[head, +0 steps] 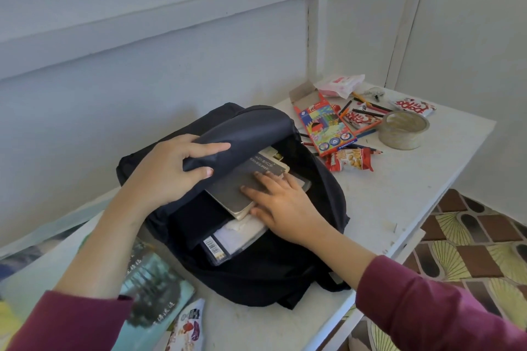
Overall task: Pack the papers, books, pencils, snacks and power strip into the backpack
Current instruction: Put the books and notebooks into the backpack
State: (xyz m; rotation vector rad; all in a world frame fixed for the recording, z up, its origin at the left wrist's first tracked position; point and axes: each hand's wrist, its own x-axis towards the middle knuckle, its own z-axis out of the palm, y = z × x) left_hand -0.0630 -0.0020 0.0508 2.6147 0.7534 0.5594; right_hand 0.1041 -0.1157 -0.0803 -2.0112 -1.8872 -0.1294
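Note:
A black backpack (256,273) lies open on the white table (399,196). My left hand (171,171) grips the raised top flap (251,134). My right hand (282,202) rests with straight fingers on a dark grey book (236,188) lying in the opening, above a clear plastic folder of papers (228,242). Beyond the bag lie an opened coloured-pencil box (325,122), loose pencils (368,108), a red snack packet (350,159) and further red-and-white snack packets (413,105). No power strip is visible.
A roll of clear tape (403,129) stands at the far right of the table. A glossy book (154,288) and a snack bag (188,328) lie near my left arm. The table's right edge drops to a patterned floor (470,242). A wall runs behind.

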